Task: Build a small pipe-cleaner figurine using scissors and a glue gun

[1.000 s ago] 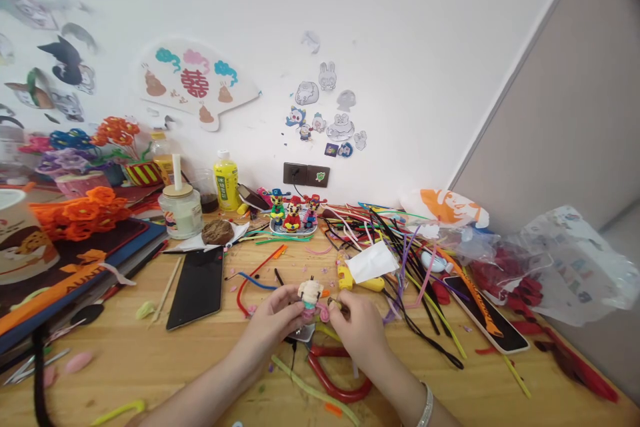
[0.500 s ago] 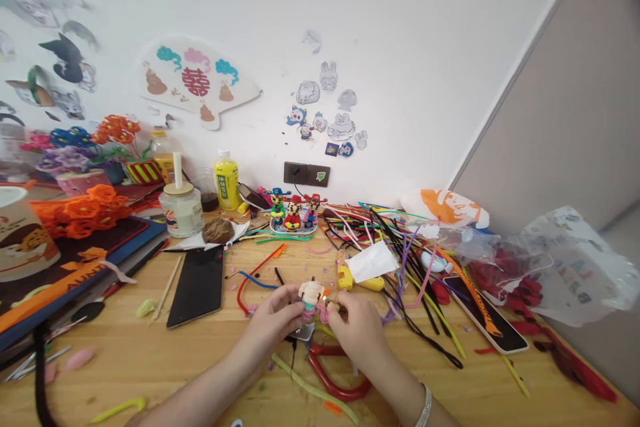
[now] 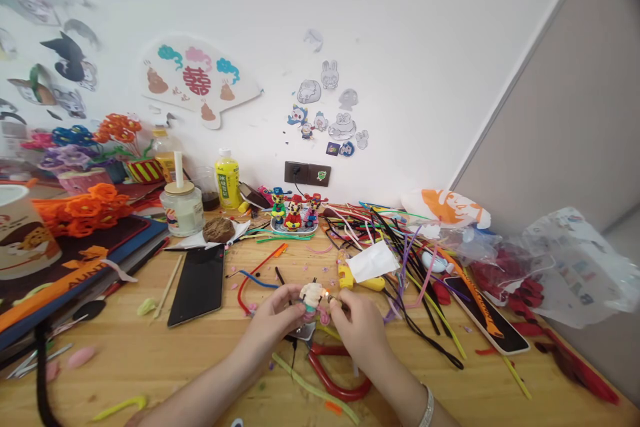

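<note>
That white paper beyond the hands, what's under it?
Yellow parts poke out from under the white paper, at its left and near edges. Anything else under it is covered.

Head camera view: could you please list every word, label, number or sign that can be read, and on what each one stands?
"囍": in red, on the fan-shaped cutout.
"AUNT", the rest unclear: on the left orange ribbon.
Too small or blurred to read surely: marks on the yellow bottle, paper cup, plastic bag and right orange ribbon.
</note>
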Demonstrator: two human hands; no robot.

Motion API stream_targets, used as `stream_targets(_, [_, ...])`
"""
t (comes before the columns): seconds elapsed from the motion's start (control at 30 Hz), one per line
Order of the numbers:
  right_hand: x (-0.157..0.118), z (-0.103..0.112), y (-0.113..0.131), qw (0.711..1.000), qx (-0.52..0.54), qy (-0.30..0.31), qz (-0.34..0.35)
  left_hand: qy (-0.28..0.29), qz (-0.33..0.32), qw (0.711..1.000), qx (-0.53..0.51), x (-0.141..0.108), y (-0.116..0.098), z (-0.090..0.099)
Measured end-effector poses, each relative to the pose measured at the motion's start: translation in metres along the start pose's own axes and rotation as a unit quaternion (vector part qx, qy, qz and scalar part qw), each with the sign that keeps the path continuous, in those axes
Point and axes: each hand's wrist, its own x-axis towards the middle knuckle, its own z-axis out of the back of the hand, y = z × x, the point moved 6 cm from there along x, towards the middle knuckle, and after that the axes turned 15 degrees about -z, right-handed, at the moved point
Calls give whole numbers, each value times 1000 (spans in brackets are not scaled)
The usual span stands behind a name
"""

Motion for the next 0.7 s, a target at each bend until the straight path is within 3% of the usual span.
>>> stream_targets(0.7, [1, 5, -1, 1000, -10, -21, -13, -3, -26, 998, 60, 1, 0, 3])
